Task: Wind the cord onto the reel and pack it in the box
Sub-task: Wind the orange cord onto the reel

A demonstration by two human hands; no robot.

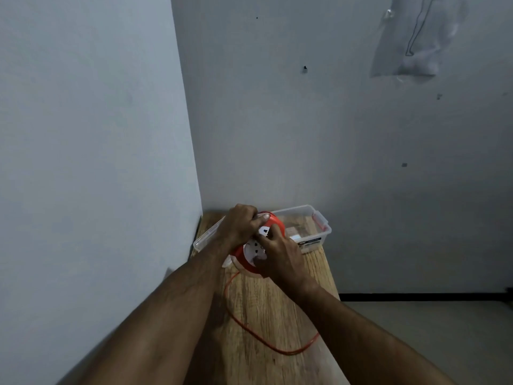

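An orange and white cord reel [277, 223] with sockets on its white face stands tilted on the wooden table [277, 307], in front of the clear plastic box [319, 232]. My left hand [238, 223] grips the reel's top rim, thumb across the edge. My right hand [277, 254] lies over the white face with its fingers curled on it; what they grip is hidden. A loose orange cord [258, 337] runs from under the reel toward me and loops right to the table's edge.
The table stands in a corner, with walls close on the left and behind. A red clip [321, 221] sits on the box's right end, and a label [311, 243] is on its front. Grey floor [430, 329] lies to the right of the table.
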